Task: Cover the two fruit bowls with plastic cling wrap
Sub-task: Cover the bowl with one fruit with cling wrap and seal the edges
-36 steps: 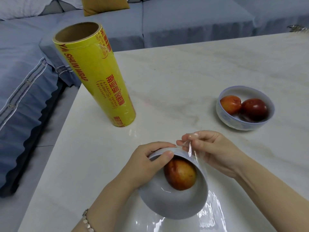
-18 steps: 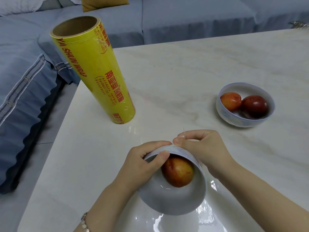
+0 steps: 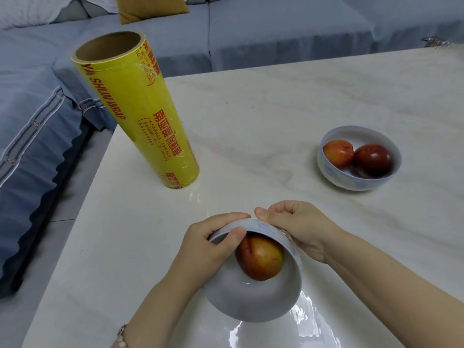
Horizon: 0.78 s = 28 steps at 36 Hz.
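I see two bare forearms. Below the left hand, at the bottom edge left of centre, a pale beaded bracelet circles the wrist.

Right hand came down from its raised pinch and pressed cling wrap against near bowl far wall.

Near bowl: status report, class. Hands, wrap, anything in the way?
Left hand grips near bowl by its rim, tilted. Right hand holds wrap against its outside. Far bowl uncovered; roll stands apart.
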Available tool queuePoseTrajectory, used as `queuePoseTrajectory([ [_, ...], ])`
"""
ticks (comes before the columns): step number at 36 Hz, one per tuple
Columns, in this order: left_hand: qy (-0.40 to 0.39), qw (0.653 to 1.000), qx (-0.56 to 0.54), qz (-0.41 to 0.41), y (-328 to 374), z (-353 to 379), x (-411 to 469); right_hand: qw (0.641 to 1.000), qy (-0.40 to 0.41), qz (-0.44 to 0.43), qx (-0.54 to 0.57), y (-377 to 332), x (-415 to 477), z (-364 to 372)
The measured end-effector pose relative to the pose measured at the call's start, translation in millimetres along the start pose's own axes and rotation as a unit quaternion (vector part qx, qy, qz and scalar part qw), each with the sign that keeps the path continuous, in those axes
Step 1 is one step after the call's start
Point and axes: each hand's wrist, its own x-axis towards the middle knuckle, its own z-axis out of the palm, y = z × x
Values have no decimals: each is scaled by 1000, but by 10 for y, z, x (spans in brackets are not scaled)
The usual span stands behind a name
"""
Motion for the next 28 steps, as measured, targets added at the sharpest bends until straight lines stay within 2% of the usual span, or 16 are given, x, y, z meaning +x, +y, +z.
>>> queuePoseTrajectory([
  [9, -8, 1000, -2, 4, -1, -2, -12, 995, -49, 41, 78, 14, 43, -7],
  [14, -6, 1000, 0, 0, -7, -6, -4, 998, -47, 24, 28, 17, 61, 1],
  [17, -10, 1000, 0, -2, -3, -2, -11, 990, 24, -54, -126, 30, 81, -74],
  [19, -13, 1000, 0, -1, -2, 2, -17, 957, 91, -146, -233, 32, 88, -176],
  [22, -5, 1000, -4, -8, -10, -1, -12, 920, 149, -268, -244, -7, -63, -304],
  [25, 3, 1000, -6, -12, -32, -14, -8, 901, 106, -346, -239, -21, -318, -299],
  [28, 1, 1000, 2, -5, -25, -8, -11, 893, 30, -327, -306, 55, -428, -199],
])
